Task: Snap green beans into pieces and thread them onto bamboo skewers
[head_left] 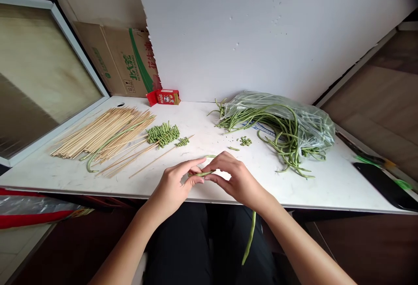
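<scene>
A long green bean (207, 173) is pinched between the fingertips of my left hand (178, 179) and my right hand (233, 176), just above the table's front edge. A length of green bean (250, 237) hangs below my right wrist, over the dark trousers; its upper part is hidden by the hand. Left of my hands lies a bamboo skewer (146, 163) with a few folded bean pieces (183, 142) near its tip. Beyond it several skewers carry tightly packed folded beans (163, 133).
A pile of bare bamboo skewers (98, 135) lies at left, with a loose bean across it. A clear plastic bag (313, 124) spills long beans (284, 124) at right, near short bean scraps (245, 141). A red box (168, 97) stands behind, a black phone (382, 182) far right.
</scene>
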Demonstrator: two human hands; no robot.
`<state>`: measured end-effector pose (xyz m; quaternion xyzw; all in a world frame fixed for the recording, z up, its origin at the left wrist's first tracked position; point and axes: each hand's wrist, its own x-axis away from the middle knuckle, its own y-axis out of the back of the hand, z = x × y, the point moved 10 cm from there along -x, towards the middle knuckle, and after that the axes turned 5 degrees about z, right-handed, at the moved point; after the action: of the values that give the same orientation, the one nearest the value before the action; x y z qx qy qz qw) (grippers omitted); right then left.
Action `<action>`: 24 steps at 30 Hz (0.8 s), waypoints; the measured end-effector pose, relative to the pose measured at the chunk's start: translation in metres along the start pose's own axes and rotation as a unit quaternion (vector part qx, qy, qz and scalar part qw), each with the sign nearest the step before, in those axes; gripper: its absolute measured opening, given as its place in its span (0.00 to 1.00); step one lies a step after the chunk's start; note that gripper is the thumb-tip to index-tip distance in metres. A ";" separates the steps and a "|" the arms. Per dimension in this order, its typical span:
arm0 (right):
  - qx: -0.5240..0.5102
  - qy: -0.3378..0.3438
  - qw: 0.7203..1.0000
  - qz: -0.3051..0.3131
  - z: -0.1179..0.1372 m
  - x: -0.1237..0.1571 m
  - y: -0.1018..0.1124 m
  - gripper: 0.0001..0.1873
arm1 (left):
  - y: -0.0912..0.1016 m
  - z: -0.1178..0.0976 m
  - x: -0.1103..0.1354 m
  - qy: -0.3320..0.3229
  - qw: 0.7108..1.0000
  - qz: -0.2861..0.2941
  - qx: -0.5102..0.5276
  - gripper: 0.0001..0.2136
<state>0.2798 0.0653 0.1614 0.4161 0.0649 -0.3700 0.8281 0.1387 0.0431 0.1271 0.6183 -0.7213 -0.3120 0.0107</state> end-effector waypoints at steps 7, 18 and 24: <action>-0.014 -0.027 0.997 -0.071 -0.014 0.019 0.006 0.04 | -0.013 -0.013 -0.003 -0.046 0.998 0.015 -0.044 0.04; -0.058 -0.071 0.992 -0.082 -0.025 0.042 -0.001 0.05 | -0.041 -0.018 0.002 -0.105 0.984 0.056 -0.130 0.09; -0.063 -0.075 0.994 -0.054 -0.030 0.046 -0.008 0.10 | -0.057 -0.018 0.002 -0.103 0.981 0.102 -0.131 0.11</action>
<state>0.3137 0.0584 0.1180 0.3303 0.0477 -0.4395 0.8339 0.1957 0.0305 0.1147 0.4995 -0.7305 -0.4631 0.0487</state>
